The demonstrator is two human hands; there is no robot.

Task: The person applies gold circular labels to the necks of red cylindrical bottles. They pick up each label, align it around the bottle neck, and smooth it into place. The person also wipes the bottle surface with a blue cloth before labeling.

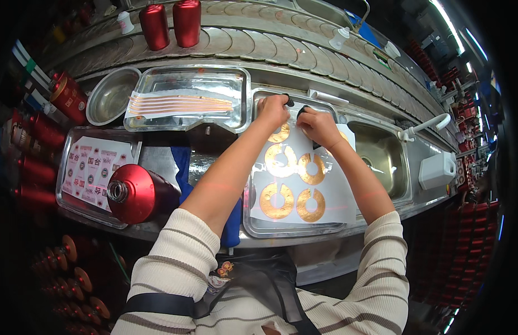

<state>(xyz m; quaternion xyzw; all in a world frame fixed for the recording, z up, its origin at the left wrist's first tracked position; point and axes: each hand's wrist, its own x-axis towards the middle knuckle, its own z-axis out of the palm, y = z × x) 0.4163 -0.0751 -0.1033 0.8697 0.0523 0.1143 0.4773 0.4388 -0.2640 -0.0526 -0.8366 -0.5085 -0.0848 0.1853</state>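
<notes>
Bodyward of the left hand [274,110] and right hand [319,127], whose grips I cannot make out, lie shiny gold C-shaped labels [312,180] on a white paper sheet [339,196], one just below the left.

A: Any print showing?
B: Yes. White rectangular paper sheet [97,159], left of the left-hand fingers [278,101] and closer to the body. Bold characters in red and darker ink, repeated, with small round emblems between them.
A: Others?
B: Dark-red rounded bottle [68,99], far left of those fingers: gold characters on its side, partly legible.
A: Anything nearer the body?
B: Dark sheer apron [250,279], below the fingers, body side. Red-and-gold emblem [224,269] at its left edge; detail too small to read.
</notes>
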